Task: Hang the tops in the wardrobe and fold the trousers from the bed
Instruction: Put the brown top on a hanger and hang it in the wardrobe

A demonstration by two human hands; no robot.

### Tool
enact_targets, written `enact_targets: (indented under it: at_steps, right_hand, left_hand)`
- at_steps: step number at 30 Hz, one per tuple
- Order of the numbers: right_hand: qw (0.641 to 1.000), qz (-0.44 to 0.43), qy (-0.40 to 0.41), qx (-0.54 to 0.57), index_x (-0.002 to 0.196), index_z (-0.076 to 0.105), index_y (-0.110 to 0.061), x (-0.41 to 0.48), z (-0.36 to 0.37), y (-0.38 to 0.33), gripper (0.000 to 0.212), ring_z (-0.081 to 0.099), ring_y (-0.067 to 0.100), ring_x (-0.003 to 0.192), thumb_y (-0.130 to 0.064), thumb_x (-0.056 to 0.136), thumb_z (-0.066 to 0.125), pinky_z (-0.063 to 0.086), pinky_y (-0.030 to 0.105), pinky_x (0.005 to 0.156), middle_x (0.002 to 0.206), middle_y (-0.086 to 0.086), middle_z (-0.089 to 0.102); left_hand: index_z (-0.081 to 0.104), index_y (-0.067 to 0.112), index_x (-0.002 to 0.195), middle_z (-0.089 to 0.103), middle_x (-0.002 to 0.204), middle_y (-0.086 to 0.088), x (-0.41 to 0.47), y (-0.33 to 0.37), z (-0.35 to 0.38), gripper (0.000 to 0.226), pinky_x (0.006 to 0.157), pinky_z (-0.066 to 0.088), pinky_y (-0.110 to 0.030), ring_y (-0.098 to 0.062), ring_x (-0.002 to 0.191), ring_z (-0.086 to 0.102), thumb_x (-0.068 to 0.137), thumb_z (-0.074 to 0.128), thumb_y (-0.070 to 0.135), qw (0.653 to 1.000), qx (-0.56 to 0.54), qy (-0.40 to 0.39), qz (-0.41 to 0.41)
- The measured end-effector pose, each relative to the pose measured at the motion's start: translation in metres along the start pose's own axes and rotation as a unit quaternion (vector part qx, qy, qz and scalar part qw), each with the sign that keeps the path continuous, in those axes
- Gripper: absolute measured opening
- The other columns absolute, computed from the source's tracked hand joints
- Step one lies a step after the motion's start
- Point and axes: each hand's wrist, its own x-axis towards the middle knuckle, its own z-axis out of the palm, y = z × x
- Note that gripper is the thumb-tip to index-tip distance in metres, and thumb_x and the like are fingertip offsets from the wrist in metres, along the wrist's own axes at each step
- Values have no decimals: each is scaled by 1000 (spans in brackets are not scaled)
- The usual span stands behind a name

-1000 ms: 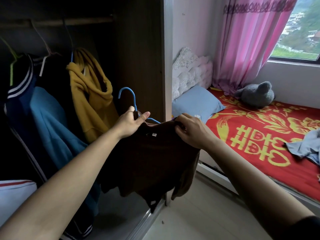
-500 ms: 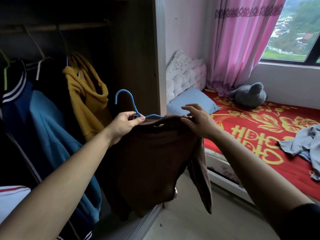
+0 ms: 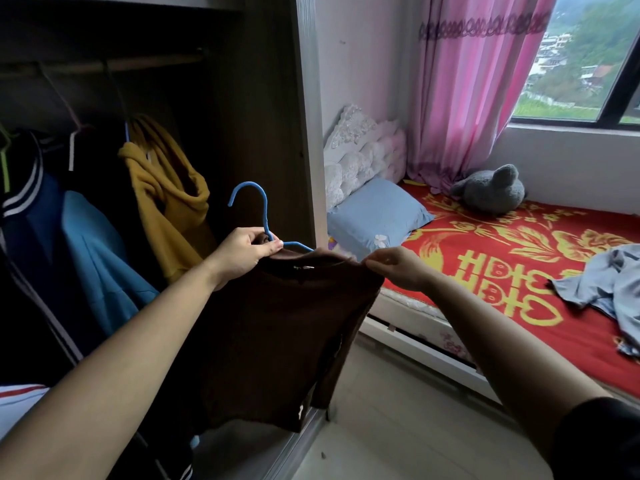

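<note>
A dark brown top (image 3: 273,327) hangs on a blue hanger (image 3: 258,206) in front of the open wardrobe (image 3: 263,109). My left hand (image 3: 242,254) grips the hanger at the base of its hook, by the top's collar. My right hand (image 3: 398,268) pinches the top's right shoulder. The hanger's hook points up and left, free of the wardrobe rail (image 3: 104,65). A grey-blue garment (image 3: 602,285) lies crumpled on the red bed (image 3: 502,258) at the right.
On the rail hang a yellow hoodie (image 3: 166,195), a blue top (image 3: 93,251) and a dark striped jacket (image 3: 24,202). A blue pillow (image 3: 377,213) and a grey plush toy (image 3: 491,190) lie on the bed. Pink curtain (image 3: 467,91) and window stand behind.
The top now sits spread over the hanger's shoulders and hangs straighter. My right hand slid outward along the right shoulder seam and now pinches it. The left hand kept its hold on the hanger.
</note>
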Motion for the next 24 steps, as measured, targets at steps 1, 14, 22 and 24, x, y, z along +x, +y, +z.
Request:
enact_targets:
  at_steps: [1, 14, 22, 24]
  right_hand:
    - [1000, 2, 2, 23, 103, 74, -27, -1, 2, 0, 15, 66, 0, 85, -32, 98, 60, 53, 26, 85, 94, -12, 72]
    - [972, 15, 57, 225, 108, 68, -10, 11, -8, -44, 31, 64, 21, 106, -34, 103, 49, 53, 37, 95, 107, 8, 70]
    - [962, -31, 141, 232, 91, 65, -34, 15, -10, -76, 20, 63, 3, 95, -35, 103, 50, 47, 19, 80, 95, -12, 68]
    - [964, -39, 141, 220, 93, 66, -32, 13, -7, -78, 19, 63, 6, 97, -34, 103, 49, 49, 24, 86, 97, -10, 68]
  left_hand:
    - [74, 25, 82, 70, 74, 8, -1, 1, -1, 11, 71, 48, -23, -5, 73, 67, 91, 67, 25, 1000, -5, -4, 3]
    - [75, 15, 85, 64, 72, 2, -3, -10, -2, 11, 73, 48, -25, -10, 72, 61, 90, 68, 22, 998, 53, -15, -36]
    - [70, 16, 80, 62, 66, 9, -4, -18, -1, 14, 70, 46, -23, -10, 71, 58, 93, 65, 19, 993, 80, -54, -71]
    - [71, 15, 82, 62, 70, 5, -5, -18, 2, 13, 73, 46, -26, -10, 72, 57, 92, 66, 22, 991, 97, -75, -62]
